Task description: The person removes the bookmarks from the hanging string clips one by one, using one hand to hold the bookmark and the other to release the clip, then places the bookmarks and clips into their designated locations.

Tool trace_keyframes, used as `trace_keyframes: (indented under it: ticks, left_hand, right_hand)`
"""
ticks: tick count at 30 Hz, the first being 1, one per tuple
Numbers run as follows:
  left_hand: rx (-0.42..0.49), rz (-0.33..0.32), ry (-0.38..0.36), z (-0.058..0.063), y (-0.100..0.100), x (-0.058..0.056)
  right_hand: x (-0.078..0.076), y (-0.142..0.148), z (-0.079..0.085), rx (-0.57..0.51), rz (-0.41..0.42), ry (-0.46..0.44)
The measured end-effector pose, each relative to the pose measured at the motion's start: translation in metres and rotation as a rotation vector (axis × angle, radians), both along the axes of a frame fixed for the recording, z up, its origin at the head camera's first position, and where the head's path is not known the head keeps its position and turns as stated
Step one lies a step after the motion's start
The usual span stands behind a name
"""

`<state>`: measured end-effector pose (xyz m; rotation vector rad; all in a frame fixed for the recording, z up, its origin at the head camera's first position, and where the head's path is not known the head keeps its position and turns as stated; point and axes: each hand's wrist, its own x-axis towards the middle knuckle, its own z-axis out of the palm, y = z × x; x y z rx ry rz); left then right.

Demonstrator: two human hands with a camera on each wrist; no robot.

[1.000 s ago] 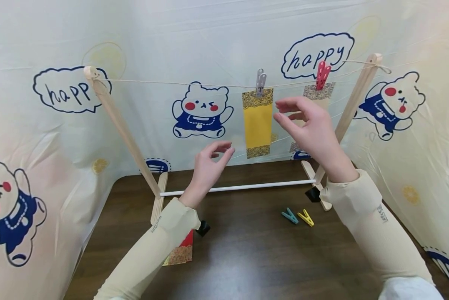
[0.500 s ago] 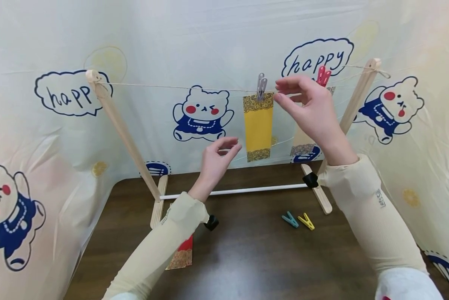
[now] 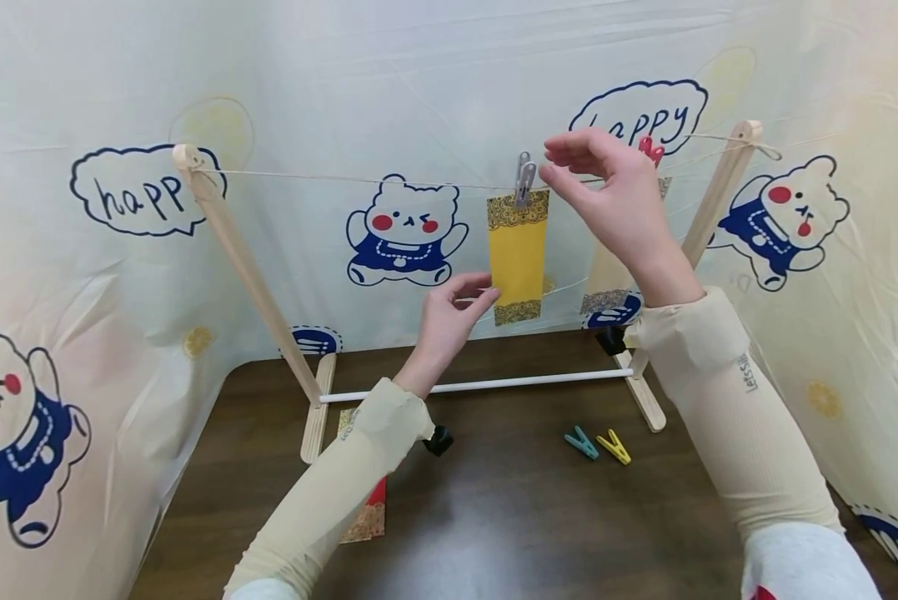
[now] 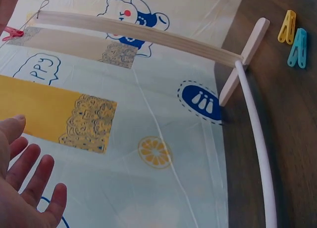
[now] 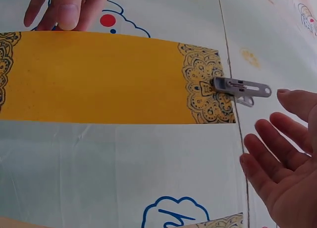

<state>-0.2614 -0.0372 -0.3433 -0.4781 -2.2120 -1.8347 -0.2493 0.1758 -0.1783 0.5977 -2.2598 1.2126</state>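
Note:
A yellow card (image 3: 519,267) with dark lace-patterned ends hangs from a string (image 3: 306,175), held by a grey clothespin (image 3: 524,179) at its top. My left hand (image 3: 449,321) is at the card's lower left edge, thumb tip overlapping that edge in the head view. In the left wrist view its fingers are spread and relaxed. My right hand (image 3: 621,208) hovers just right of the grey clothespin, fingers loosely bent and apart from it in the right wrist view. Behind that hand, a beige card (image 4: 74,44) hangs from a red clothespin (image 3: 651,150).
Two wooden posts (image 3: 234,267) carry the string, with a white rod (image 3: 531,382) joining their feet. A teal clothespin (image 3: 581,442) and a yellow clothespin (image 3: 614,447) lie on the dark table (image 3: 509,517). Red card (image 3: 375,504) pokes out beneath the left sleeve.
My left hand has moved right and slightly up to the yellow card's edge. My right hand has risen from beside the card to beside the grey clothespin.

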Motion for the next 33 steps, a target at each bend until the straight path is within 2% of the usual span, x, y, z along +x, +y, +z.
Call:
trace_keyframes:
  ticks: [7, 17, 27, 33]
  left_hand:
    - [0.013, 0.0, 0.006, 0.001, 0.006, -0.003]
    - [0.057, -0.024, -0.009, 0.001, 0.012, -0.004]
    - [0.089, -0.006, -0.005, 0.001, 0.01, -0.004]
    - [0.116, -0.001, -0.014, 0.0, 0.009, -0.004]
  right_hand:
    - [-0.003, -0.002, 0.004, 0.063, 0.011, -0.111]
    - [-0.007, -0.009, 0.007, 0.119, 0.005, -0.127]
    - [-0.007, -0.012, 0.011, 0.101, 0.028, -0.151]
    - [-0.009, -0.011, 0.011, 0.017, 0.066, -0.194]
